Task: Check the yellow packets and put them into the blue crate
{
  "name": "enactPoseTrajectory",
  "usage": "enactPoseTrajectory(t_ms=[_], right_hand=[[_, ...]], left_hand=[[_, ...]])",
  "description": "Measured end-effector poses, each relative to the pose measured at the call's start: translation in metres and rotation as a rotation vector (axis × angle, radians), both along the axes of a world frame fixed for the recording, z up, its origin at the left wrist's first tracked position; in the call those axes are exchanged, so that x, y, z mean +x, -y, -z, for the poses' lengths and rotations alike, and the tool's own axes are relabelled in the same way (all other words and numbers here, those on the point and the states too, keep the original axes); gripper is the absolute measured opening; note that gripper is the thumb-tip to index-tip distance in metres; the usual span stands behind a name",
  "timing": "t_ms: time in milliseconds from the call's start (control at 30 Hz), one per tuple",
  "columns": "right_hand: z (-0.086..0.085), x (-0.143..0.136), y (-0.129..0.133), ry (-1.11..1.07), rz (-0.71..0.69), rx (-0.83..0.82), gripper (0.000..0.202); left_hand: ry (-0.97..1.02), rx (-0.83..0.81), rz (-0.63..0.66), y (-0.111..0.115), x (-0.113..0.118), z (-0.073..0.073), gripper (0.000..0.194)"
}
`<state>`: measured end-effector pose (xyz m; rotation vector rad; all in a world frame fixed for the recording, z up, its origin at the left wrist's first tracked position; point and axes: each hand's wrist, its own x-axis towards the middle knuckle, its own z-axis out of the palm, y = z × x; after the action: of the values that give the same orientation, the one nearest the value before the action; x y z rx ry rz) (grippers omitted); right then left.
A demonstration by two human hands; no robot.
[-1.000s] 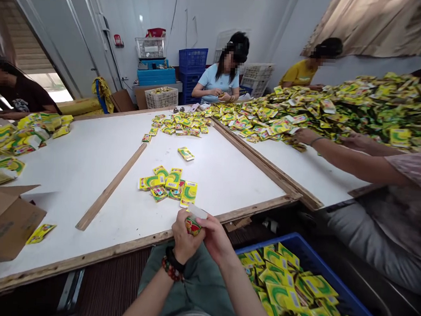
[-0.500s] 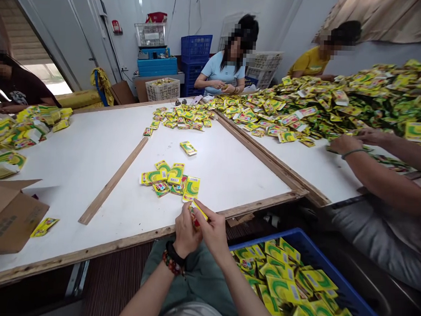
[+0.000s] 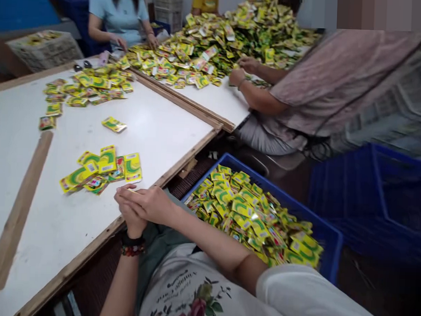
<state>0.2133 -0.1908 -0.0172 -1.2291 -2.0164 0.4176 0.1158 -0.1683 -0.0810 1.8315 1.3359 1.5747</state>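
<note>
My left hand (image 3: 131,216) and my right hand (image 3: 156,205) are pressed together over the front edge of the white table (image 3: 90,227). A thin pale edge of a packet (image 3: 131,190) shows between their fingers; most of it is hidden. Just beyond my hands lies a small group of yellow-green packets (image 3: 107,160), some overlapping. A single packet (image 3: 114,124) rests farther back. To my right, a blue crate (image 3: 327,222) holds many similar packets (image 3: 243,207).
A wooden strip (image 3: 22,206) lies at left. Wooden rails (image 3: 178,100) divide the tables. Behind them rises a large packet heap (image 3: 235,39). One person in blue (image 3: 124,14) sits across; another in a pinkish shirt (image 3: 340,84) works at right. Another blue crate (image 3: 347,195) stands at right.
The view has swung to the right and down, showing more of the blue crate. My hands have closed together over the packet, which now shows only as a thin edge.
</note>
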Motion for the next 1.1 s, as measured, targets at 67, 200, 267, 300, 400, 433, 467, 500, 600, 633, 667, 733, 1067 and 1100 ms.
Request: enactPoseTrajectory(t_ms=[67,200,267,300,400,433,467,500,600,633,667,733,1067,1100], right_hand=[[0.005,0.011,0.009,-0.014,0.05,0.004,0.037],[0.03,0.084,0.069,-0.146,0.434,-0.068,0.037],[0.047,0.14,0.116,-0.173,0.803,-0.191,0.031],[0.054,0.167,0.141,-0.177,1.018,-0.246,0.027],[0.068,0.224,0.202,-0.184,1.282,-0.275,0.031],[0.069,0.232,0.213,-0.197,1.315,-0.269,0.035],[0.069,0.233,0.218,-0.21,1.334,-0.264,0.039],[0.067,0.229,0.217,-0.236,1.33,-0.252,0.043],[0.058,0.196,0.184,-0.441,1.187,-0.178,0.044],[0.054,0.184,0.169,-0.534,1.126,-0.141,0.041],[0.05,0.172,0.156,-0.616,1.073,-0.106,0.038],[0.044,0.159,0.138,-0.687,1.024,-0.07,0.034],[0.112,0.243,0.199,0.205,1.32,-0.922,0.067],[0.126,0.243,0.192,0.243,1.283,-0.958,0.07]], left_hand=[[-0.04,0.004,0.12,0.0,-0.001,-0.004,0.04],[-0.176,0.0,0.374,0.0,-0.005,-0.008,0.069],[-0.142,0.023,0.374,-0.001,-0.005,-0.008,0.062],[-0.116,0.031,0.369,-0.002,-0.005,-0.007,0.057],[-0.137,0.042,0.361,-0.003,-0.003,-0.006,0.044],[-0.165,0.04,0.348,-0.003,-0.002,-0.006,0.041],[-0.187,0.036,0.331,-0.003,-0.001,-0.007,0.038],[-0.201,0.031,0.311,-0.002,0.001,-0.008,0.036],[-0.202,0.014,0.259,-0.002,0.005,-0.01,0.032],[-0.2,0.007,0.248,-0.002,0.006,-0.011,0.031],[-0.197,0.001,0.241,-0.001,0.006,-0.011,0.03],[-0.186,-0.012,0.233,-0.001,0.006,-0.012,0.029],[-0.078,-0.046,0.213,-0.003,0.006,-0.006,0.032],[-0.089,-0.043,0.212,-0.004,0.007,-0.006,0.031]])
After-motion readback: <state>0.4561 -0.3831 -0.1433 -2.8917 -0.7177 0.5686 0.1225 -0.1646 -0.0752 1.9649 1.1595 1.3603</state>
